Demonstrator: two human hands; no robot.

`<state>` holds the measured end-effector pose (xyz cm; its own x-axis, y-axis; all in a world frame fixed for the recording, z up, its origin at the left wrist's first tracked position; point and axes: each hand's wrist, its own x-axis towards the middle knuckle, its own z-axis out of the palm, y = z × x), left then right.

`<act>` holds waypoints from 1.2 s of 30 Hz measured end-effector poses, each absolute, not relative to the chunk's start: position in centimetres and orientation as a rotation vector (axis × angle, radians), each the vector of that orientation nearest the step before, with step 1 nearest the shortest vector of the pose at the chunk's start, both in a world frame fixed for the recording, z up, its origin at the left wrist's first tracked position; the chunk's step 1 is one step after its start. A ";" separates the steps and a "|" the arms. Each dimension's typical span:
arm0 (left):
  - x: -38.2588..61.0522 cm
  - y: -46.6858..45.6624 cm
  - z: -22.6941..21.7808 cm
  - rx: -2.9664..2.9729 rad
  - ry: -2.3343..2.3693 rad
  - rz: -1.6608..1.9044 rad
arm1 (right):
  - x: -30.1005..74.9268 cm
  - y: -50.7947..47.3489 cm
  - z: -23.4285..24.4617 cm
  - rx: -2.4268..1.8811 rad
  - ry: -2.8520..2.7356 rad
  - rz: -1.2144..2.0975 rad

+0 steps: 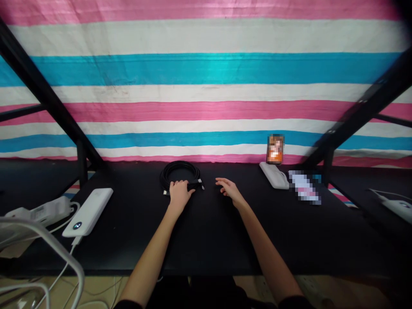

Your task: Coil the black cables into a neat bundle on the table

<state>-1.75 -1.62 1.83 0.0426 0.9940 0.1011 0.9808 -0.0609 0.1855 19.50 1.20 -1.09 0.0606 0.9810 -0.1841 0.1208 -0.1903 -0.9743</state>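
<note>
A coiled black cable [180,165] with silver plug ends lies on the black table, a little left of the middle. My left hand [179,195] rests over the near side of the coil, its fingers bent around the cable. One plug [165,193] pokes out on the left of that hand, and other ends show by its right. To the right of the coil, my right hand [229,191] hovers apart from it with nothing in it; its fingers are loosely curved and spread.
A white power bank [93,210] with a plugged-in cable lies left, beside a white power strip [48,212]. At back right, a phone [275,149] stands by a white block [274,175], with a blurred packet [304,187] nearby. Black frame bars [54,98] slant up both sides before a striped sheet [206,68].
</note>
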 end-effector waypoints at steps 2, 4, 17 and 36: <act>-1.7 -1.6 1.8 2.208 2.110 0.304 | 19.5 1.2 -1.1 -1.467 -1.178 1.245; -1.7 -1.7 1.9 2.200 2.114 0.291 | 19.5 1.2 -1.1 -1.466 -1.184 1.244; -2.5 -1.5 2.4 2.123 2.117 0.193 | 18.9 0.8 -0.9 -1.549 -1.446 1.072; -0.1 -17.0 3.1 2.517 0.957 0.453 | 17.1 -0.6 -0.6 -1.769 -2.020 0.398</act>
